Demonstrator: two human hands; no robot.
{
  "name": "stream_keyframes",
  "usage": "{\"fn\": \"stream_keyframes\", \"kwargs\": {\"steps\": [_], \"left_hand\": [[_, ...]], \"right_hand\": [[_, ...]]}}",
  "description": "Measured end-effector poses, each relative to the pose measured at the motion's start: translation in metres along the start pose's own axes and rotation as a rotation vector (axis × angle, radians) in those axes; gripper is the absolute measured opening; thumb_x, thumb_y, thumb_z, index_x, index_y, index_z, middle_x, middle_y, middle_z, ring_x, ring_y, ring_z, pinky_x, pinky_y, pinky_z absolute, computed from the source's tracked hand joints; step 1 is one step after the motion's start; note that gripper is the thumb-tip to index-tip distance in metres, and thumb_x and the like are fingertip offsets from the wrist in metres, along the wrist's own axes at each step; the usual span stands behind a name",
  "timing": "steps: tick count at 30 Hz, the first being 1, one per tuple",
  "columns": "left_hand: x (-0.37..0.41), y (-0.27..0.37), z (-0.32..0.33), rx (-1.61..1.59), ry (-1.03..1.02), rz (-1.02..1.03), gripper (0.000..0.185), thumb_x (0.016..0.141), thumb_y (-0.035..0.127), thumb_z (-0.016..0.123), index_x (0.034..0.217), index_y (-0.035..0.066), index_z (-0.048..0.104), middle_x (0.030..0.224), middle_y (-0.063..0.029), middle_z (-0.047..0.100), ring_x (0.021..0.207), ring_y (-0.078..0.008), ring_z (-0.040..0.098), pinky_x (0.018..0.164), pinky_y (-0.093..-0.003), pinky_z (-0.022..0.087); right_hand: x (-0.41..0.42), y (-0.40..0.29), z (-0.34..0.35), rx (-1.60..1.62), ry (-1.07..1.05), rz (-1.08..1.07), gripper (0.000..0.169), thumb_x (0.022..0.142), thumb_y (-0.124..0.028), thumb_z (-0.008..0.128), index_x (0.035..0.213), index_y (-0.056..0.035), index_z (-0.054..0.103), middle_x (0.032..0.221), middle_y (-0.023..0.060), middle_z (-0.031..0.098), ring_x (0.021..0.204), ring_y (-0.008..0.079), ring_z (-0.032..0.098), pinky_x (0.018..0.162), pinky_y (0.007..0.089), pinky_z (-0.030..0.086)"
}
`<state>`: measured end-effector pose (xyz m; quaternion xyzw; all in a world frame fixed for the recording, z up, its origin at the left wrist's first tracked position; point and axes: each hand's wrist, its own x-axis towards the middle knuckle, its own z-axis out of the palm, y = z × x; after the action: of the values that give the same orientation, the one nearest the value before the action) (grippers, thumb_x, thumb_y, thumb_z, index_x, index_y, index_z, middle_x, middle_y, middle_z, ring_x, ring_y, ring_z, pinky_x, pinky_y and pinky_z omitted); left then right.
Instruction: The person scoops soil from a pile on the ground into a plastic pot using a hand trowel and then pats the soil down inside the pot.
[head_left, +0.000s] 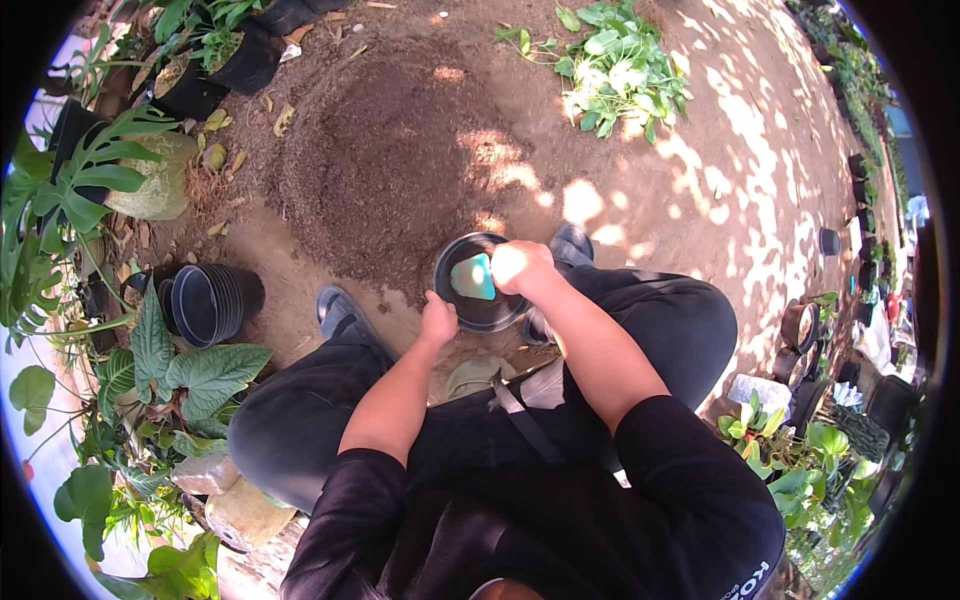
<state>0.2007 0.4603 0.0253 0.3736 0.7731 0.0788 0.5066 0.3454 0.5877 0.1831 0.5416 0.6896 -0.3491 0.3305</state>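
Observation:
A round black plastic plant pot stands on the ground between my feet, its open top facing up. My left hand grips the pot's rim at the near left. Inside the pot is the turquoise blade of a small scoop or trowel. My right hand is closed around the handle end of this tool, over the pot's right side; the handle itself is hidden by the fingers. Dark loose soil lies spread in a wide patch just beyond the pot.
Nested black pots lie tilted at the left, near broad-leaved plants. A heap of cut green leafy stems lies on the ground beyond the soil, to the right. Potted plants line the right side. My sandalled feet flank the pot.

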Motion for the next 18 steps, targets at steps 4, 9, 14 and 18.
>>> {"fn": "stream_keyframes", "kwargs": {"steps": [4,9,14,18], "left_hand": [[-0.004,0.006,0.001,-0.032,-0.007,0.028,0.030,0.084,0.010,0.044,0.102,-0.009,0.030,0.080,-0.0218,0.058,0.067,-0.0309,0.061,0.056,-0.0389,0.049],[-0.011,0.009,-0.004,-0.025,0.015,0.007,0.028,0.084,0.009,0.043,0.101,-0.008,0.029,0.079,-0.0203,0.057,0.061,-0.0292,0.060,0.051,-0.0371,0.050],[-0.014,0.018,-0.002,-0.126,-0.026,-0.009,0.026,0.085,0.007,0.042,0.101,-0.007,0.027,0.082,-0.0200,0.055,0.059,-0.0280,0.060,0.049,-0.0345,0.050],[-0.026,0.026,0.015,-0.248,-0.016,-0.088,0.024,0.086,0.007,0.040,0.100,-0.007,0.027,0.082,-0.0186,0.054,0.056,-0.0236,0.059,0.048,-0.0324,0.050]], "right_hand": [[0.013,0.006,0.024,-0.029,0.024,0.023,0.026,0.068,-0.017,0.058,0.093,-0.0142,0.065,0.100,0.0033,0.062,0.094,0.0174,0.059,0.075,0.0297,0.048],[-0.007,-0.001,-0.002,0.009,0.035,-0.012,0.028,0.067,-0.017,0.059,0.095,-0.0158,0.065,0.102,0.0039,0.062,0.096,0.0172,0.058,0.077,0.0298,0.047],[0.018,0.010,0.028,0.008,0.098,0.010,0.028,0.067,-0.017,0.061,0.094,-0.0144,0.065,0.100,0.0022,0.063,0.093,0.0176,0.060,0.075,0.0312,0.048],[-0.003,0.002,0.000,0.004,0.032,-0.010,0.030,0.067,-0.018,0.060,0.096,-0.0151,0.064,0.102,0.0028,0.062,0.096,0.0172,0.058,0.076,0.0305,0.048]]}}
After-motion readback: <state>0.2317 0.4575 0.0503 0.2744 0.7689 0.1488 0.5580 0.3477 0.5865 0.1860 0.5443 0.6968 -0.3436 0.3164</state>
